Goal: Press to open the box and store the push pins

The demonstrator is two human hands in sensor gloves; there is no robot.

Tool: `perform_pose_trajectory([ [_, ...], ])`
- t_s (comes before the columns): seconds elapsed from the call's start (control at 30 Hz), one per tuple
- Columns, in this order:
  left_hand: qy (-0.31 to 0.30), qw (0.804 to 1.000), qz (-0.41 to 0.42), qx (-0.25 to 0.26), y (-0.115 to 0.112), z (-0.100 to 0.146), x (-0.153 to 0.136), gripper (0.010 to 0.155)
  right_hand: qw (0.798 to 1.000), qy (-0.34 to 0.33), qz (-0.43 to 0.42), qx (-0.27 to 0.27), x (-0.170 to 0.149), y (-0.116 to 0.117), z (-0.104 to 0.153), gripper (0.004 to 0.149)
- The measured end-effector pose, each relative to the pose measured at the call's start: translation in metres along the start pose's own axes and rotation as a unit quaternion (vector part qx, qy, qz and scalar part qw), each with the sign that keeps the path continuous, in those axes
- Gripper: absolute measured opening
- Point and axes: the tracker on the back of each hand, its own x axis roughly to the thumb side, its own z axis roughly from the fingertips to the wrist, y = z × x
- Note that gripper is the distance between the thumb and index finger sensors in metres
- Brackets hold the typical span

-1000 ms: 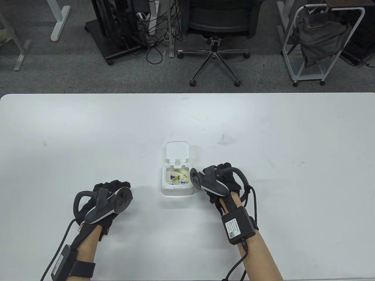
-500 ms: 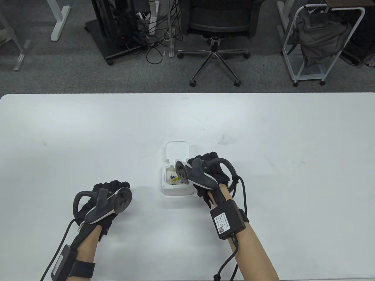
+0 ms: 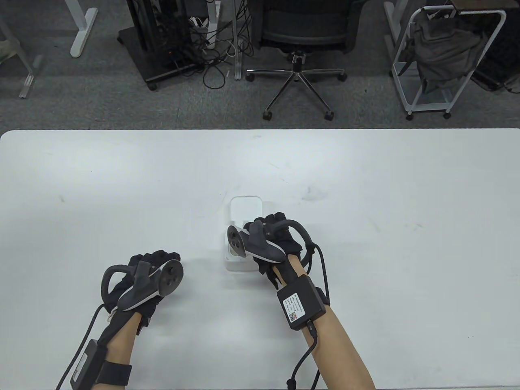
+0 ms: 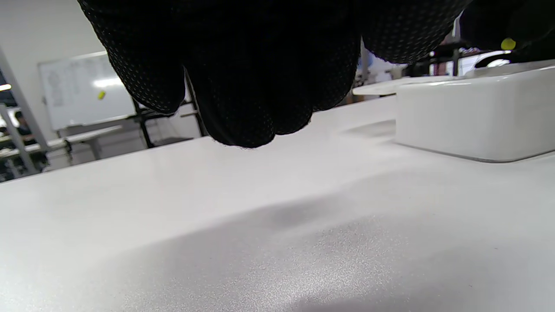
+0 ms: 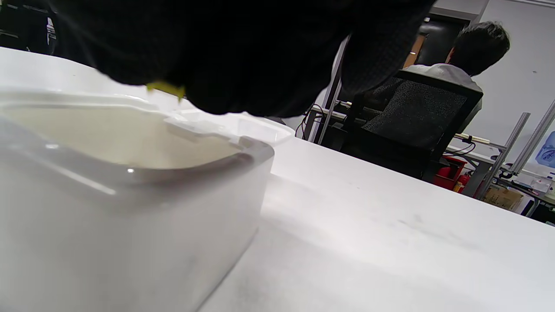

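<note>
Yellow push pin (image 5: 166,89) pinched by right hand (image 3: 276,239) over open box (image 3: 243,264).

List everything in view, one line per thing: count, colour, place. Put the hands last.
Table: one, white, fills the lower part of the table view.
Box: one, white, mid-table, lid open and lying back.
Push pin: one visible, yellow, in the right fingertips above the box.
Office chair: one, black, beyond the table.
Cart: one, white frame, far right, holding a grey bag.
Left hand: black glove, resting left of the box.
Right hand: black glove, over the box.
</note>
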Motion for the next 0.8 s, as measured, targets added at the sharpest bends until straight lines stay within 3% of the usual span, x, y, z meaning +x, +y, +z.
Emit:
perform_pose_trajectory([
  [0.37, -0.001, 1.0, -0.001, 0.001, 0.0, 0.0, 0.001, 0.052, 1.0, 0.017, -0.002, 0.0, -0.017, -0.002, 0.015, 0.049],
  [0.8, 0.017, 1.0, 0.007, -0.005, -0.004, 0.0, -0.007, 0.052, 0.998, 0.065, 0.016, 0.015, -0.046, 0.012, 0.066, 0.05],
])
